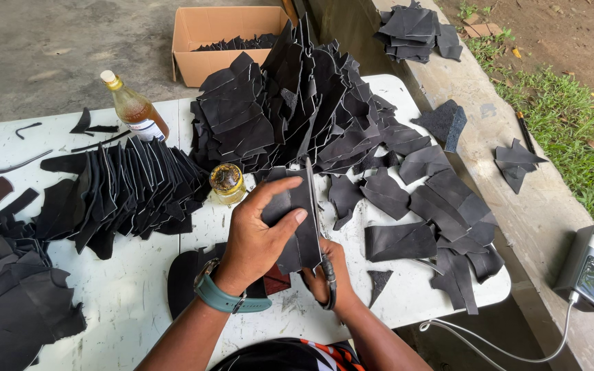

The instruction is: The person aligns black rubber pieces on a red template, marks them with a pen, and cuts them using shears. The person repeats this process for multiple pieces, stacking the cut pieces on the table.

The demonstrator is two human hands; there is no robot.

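Cutting looks well under way, judging by how the leather lies. A fanned row of black cut pieces [128, 189] stands on the left of the white table [132, 302], more dark pieces [8, 295] lie heaped at the far left, and a tall pile [290, 110] rises at the back. Loose flat pieces [434, 206] are spread to the right, and a cardboard box [225, 41] beyond the table holds more. How many are trimmed and how many wait cannot be told from here; the big pile suggests plenty remains.

The piece in hand [295, 230] is a black leather panel held above the table's near edge. The left hand [259, 237] clamps it: thumb laid across its face, fingers curled behind, pinching the left side. The right hand [328, 275] sits lower right, fingers closed through the handles of scissors [314, 220], whose blades run up along the panel's right edge. So the panel lies between the two hands, with the blades against its right edge.

A small jar [227, 182] and an amber bottle [135, 110] stand just behind. A grey device [589, 268] rests on the ledge at right.
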